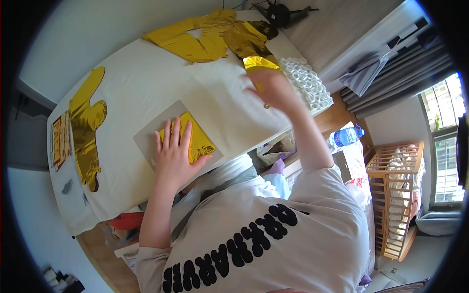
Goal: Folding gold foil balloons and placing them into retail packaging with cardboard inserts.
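Note:
My left hand (pixel 172 155) lies flat, fingers spread, on a folded gold foil piece (pixel 195 139) that rests on a grey square board (pixel 149 134) near the table's front edge. My right hand (pixel 273 88) reaches across the white-covered table (pixel 141 83) toward a shiny gold foil piece (pixel 259 62); its fingers are blurred and nothing shows clearly in its grasp. A ring sits on one finger.
Flat gold foil shapes (pixel 195 39) lie at the far side and another gold foil shape (pixel 85 127) at the left end. White ring-shaped pieces (pixel 308 80) cover the right end. A water bottle (pixel 346 136) and a wooden crib (pixel 395 195) stand to the right.

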Available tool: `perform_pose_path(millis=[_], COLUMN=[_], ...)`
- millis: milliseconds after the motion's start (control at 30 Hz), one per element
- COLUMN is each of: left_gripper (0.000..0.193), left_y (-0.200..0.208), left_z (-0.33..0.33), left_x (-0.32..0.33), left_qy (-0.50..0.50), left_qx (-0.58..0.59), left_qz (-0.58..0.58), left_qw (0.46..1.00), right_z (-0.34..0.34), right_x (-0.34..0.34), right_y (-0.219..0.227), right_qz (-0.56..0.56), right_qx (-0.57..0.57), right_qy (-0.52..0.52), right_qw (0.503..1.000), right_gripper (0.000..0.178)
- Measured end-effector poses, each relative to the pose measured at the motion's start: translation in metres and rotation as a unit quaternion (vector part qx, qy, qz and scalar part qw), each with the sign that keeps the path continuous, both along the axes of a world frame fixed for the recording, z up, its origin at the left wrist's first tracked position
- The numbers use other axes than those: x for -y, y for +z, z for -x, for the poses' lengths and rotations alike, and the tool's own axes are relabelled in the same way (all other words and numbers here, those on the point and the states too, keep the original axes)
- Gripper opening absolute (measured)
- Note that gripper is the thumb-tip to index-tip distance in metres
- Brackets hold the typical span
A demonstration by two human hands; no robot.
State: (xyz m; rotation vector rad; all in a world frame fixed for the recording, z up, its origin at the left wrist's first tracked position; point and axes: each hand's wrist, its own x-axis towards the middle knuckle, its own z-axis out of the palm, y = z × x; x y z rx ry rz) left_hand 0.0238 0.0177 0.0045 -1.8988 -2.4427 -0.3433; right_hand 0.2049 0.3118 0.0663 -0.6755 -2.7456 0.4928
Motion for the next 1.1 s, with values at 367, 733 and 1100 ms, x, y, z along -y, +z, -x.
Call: perform_pose_path(millis=[367, 733, 1100], left_gripper=[0.108, 0.112, 0.113], left_y=[-0.001, 0.000, -0.011], left_z=[0.001, 0.001, 0.012], left_x=[-0.001, -0.002, 0.002], left_qy=[0.000, 0.004, -0.039], left_qx=[0.017, 0.080, 0.141], left_qz=[-0.011, -0.086, -0.185], left_qw=[1.000, 0.993, 0.972], right_z=[-0.051, -0.022, 0.048], right_x=[-0.138, -0.071, 0.140], right_y=[-0.026, -0.041, -0.056], right_qz=[-0.198, -0.183, -0.026], right_qx=[0.039, -0.178, -0.195], right_qy=[-0.215, -0.174, 0.149], right_qw=[0.955, 0.951, 0.969], right_gripper=[0.022, 0.013, 0.030])
